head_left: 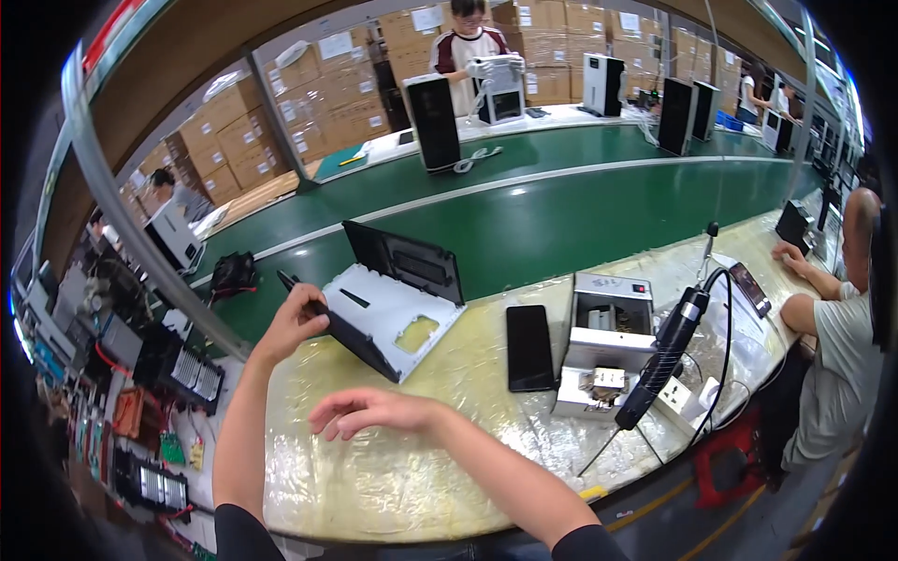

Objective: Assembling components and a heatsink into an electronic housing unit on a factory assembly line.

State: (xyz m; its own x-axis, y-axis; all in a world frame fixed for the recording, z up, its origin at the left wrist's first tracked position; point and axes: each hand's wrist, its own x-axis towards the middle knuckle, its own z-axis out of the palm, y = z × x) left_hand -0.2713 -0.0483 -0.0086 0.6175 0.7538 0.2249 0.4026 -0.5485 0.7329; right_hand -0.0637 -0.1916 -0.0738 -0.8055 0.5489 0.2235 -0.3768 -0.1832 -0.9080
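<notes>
A device housing (391,304) with a white inner panel and two raised black sides lies tilted at the back edge of the worktable. A slot and a rounded cut-out show in its white panel. My left hand (297,323) is closed on the housing's left black side, thumb and fingers at its upper edge. Nearer to me, my right hand (374,411) hovers over the film-covered tabletop with its fingers apart and nothing in it. To the right of the housing lies a black smartphone (529,348).
A metal tray box (608,341) holds small parts, with a black electric screwdriver (666,355) hanging beside it on a cable. Behind runs a green conveyor (524,220) carrying black-and-white units (432,122). Circuit boards (172,447) crowd the left. A co-worker (837,346) sits at right.
</notes>
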